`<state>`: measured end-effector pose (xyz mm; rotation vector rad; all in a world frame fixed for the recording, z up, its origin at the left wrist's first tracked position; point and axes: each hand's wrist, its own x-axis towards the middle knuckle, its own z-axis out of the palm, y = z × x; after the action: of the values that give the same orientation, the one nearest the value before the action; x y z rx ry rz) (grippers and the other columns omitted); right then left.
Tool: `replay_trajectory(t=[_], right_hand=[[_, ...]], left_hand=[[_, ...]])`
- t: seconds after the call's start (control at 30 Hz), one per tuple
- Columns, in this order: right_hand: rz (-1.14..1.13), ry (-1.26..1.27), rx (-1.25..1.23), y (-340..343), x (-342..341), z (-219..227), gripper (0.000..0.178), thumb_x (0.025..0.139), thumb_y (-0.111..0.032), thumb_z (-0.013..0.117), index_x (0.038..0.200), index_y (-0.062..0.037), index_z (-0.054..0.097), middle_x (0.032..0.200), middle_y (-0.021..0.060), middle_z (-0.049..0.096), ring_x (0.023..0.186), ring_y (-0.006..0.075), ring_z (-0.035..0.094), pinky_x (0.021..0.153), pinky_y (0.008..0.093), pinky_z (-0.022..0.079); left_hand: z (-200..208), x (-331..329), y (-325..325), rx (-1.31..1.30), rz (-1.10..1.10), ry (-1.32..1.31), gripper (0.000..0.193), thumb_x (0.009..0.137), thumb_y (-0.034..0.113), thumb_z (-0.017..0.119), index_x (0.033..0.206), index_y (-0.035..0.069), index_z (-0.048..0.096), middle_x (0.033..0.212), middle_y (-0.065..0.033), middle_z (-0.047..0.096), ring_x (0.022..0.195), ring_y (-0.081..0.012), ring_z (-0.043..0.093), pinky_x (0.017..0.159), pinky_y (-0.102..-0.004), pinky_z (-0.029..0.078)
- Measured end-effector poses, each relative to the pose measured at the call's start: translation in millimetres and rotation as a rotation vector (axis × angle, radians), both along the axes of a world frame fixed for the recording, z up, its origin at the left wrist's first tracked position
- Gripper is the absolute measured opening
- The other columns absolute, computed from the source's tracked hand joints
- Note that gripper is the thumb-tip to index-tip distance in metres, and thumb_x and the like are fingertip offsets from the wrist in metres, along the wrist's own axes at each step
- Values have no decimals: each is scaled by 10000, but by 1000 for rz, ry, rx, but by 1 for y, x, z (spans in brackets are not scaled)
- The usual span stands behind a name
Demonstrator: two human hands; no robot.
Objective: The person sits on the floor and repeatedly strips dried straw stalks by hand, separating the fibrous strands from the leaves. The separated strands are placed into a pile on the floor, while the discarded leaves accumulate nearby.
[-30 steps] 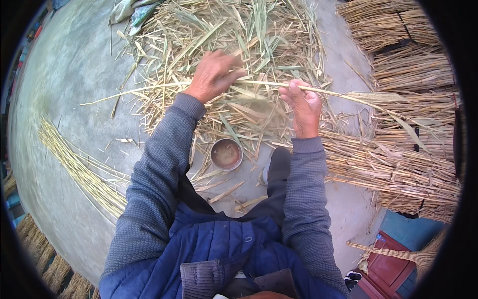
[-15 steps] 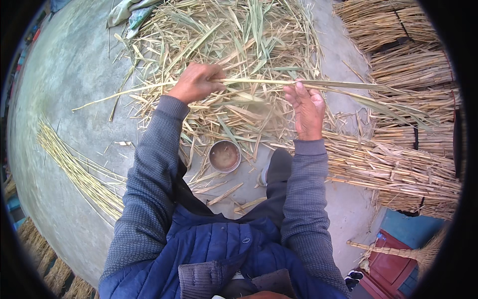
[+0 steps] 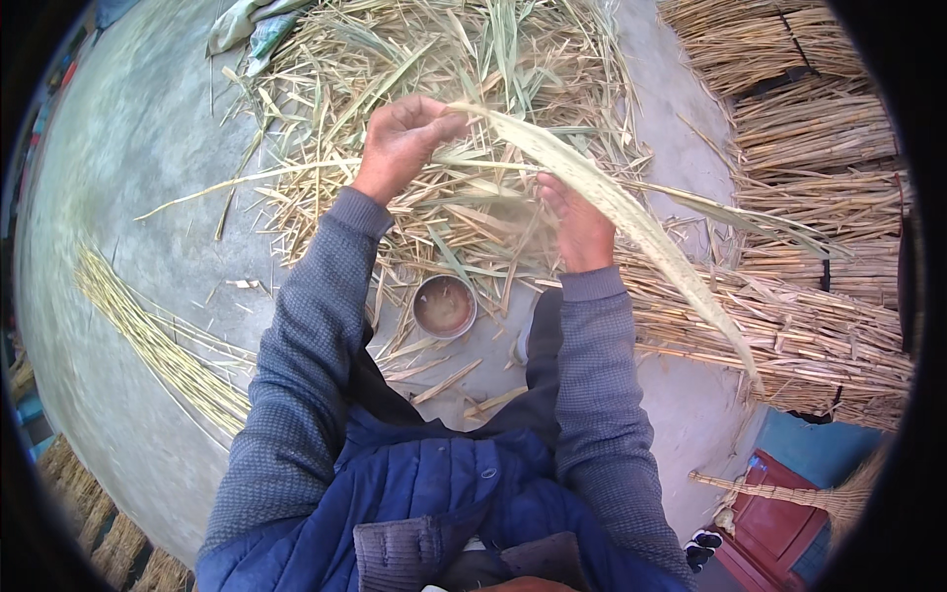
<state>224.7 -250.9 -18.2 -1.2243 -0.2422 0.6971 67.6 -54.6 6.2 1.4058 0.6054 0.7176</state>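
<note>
My left hand (image 3: pixel 402 143) is closed, pinching one end of a long pale dry leaf (image 3: pixel 617 202) between thumb and fingers. The leaf arches over my right hand and hangs down past it to the right. A thin reed stalk (image 3: pixel 266 178) runs crosswise under my left hand to my right. My right hand (image 3: pixel 582 232) is closed around the stalk, its fingers partly hidden by the leaf. Whether the left hand's lower fingers also grip the stalk is hidden. Narrow leaves (image 3: pixel 750 222) trail from the stalk's right end.
A heap of stripped leaves (image 3: pixel 434 59) lies ahead. A metal bowl (image 3: pixel 445 306) stands between my feet. Bare stalks (image 3: pixel 158 340) lie at left on the concrete floor (image 3: pixel 128 158). Bundled reeds (image 3: pixel 819 138) are stacked at right, near a broom (image 3: pixel 838 503) and a cloth sack (image 3: pixel 266 35) lies far left.
My left hand has risen slightly and pulled a leaf up, away from the stalk. The right hand has shifted left and a little nearer to me, still on the stalk.
</note>
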Motion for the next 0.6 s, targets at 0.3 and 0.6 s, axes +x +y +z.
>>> replay_trajectory(t=[0.3, 0.6], right_hand=[[-64, 37, -81, -13, 19, 9, 279, 970, -96, 650, 1174, 74, 565, 997, 139, 683, 837, 201, 725, 697, 246, 599], [116, -9, -117, 10, -11, 3, 363, 937, -281, 739, 1108, 27, 652, 943, 133, 727, 802, 165, 721, 686, 238, 569]], left_hand=[[-11, -36, 64, 335, 195, 278, 201, 870, 245, 788, 916, 68, 705, 758, -24, 713, 625, -104, 608, 600, -276, 483], [-18, 14, -8, 1043, -162, 188, 324, 829, 315, 774, 1067, 101, 722, 955, -71, 718, 933, -261, 630, 857, -392, 430]])
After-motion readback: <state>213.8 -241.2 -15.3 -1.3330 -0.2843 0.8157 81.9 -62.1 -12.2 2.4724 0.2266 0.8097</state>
